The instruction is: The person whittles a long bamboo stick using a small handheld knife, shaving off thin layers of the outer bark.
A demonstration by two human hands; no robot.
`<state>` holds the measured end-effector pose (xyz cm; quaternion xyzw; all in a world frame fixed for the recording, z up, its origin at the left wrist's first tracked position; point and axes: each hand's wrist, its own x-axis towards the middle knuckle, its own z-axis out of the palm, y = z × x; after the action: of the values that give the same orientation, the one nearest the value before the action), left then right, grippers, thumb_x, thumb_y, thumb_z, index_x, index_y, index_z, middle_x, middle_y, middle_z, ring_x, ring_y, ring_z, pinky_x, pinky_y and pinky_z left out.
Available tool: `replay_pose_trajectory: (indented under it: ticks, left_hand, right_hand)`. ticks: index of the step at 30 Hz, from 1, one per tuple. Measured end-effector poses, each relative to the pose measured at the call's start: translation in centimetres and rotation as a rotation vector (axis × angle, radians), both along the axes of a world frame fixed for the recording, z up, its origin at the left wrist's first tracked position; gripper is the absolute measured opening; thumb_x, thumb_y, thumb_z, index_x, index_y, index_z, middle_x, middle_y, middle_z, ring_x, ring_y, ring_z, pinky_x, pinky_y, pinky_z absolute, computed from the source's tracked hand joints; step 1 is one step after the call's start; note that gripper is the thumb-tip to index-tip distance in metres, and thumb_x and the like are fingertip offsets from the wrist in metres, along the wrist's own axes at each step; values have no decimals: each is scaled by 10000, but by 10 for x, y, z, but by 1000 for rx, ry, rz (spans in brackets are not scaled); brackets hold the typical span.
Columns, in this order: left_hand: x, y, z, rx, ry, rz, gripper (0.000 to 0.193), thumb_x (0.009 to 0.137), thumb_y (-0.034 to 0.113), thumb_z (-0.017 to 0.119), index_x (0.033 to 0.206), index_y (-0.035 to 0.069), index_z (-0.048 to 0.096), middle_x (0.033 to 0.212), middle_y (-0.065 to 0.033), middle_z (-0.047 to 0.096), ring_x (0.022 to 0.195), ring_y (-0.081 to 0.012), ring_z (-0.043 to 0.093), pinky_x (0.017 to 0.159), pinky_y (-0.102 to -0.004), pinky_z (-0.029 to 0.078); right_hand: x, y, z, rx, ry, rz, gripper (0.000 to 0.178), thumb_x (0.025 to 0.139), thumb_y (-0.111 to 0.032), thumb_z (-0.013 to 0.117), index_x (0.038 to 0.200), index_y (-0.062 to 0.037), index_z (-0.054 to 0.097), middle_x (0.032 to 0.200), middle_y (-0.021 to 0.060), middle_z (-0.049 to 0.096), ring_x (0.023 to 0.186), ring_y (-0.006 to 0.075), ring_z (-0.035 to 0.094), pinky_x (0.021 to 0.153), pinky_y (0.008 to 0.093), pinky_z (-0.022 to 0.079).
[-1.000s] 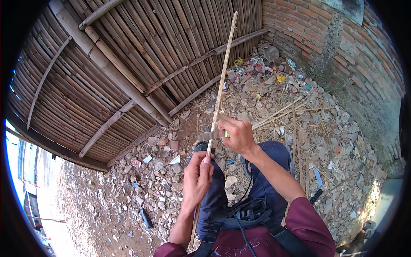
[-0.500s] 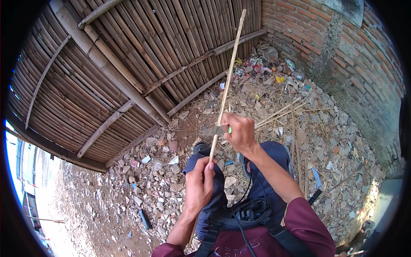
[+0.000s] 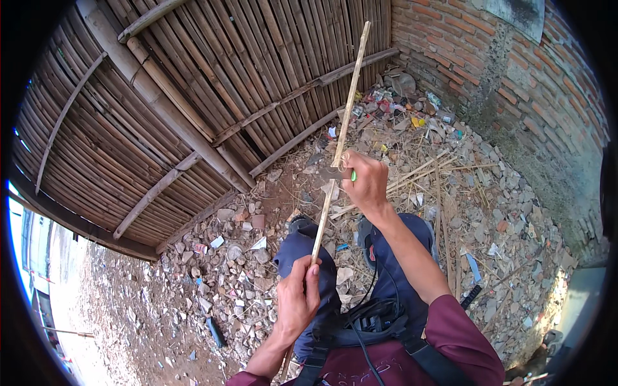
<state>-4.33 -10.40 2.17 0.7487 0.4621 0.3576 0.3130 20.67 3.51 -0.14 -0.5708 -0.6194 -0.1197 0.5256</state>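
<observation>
A long, pale bamboo strip slants away from me, its far end raised toward the bamboo wall. My left hand is closed around its near end, over my left thigh. Farther along the strip, my right hand grips a knife. A bit of its green handle shows at the fist, and the broad blade lies across the strip. Thin pale curls show beside the blade and the fingers. The rest of the handle is hidden in my palm.
A bamboo-slat wall rises ahead and left, meeting a brick wall on the right. Stony, littered ground surrounds my legs. Loose bamboo strips lie ahead to the right. A black cable hangs in my lap.
The knife and my right hand have slid outward along the strip. My left hand, still holding the near end, has shifted slightly toward me. Pale curls now show by the blade.
</observation>
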Motion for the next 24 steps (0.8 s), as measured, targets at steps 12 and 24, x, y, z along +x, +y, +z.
replay_pose_trajectory:
  ticks: [12, 24]
  left_hand:
    - [-43, -28, -35, -328, -180, -76, 237, 1178, 168, 437, 1179, 11, 614, 673, 38, 488, 528, -34, 418, 474, -245, 349]
    - [-6, 28, 8, -542, -449, -146, 230, 1169, 175, 476, 1346, 28, 480, 796, 33, 518, 572, -24, 414, 489, -221, 337]
  right_hand:
    - [84, 29, 1, -136, 725, 121, 257, 949, -65, 438, 704, -61, 517, 619, 1, 441, 577, 104, 399, 549, 321, 303]
    - [-46, -59, 0, -216, 27, 229, 71, 798, -24, 650, 834, -69, 609, 730, 130, 672, 663, 387, 679, 573, 495, 496]
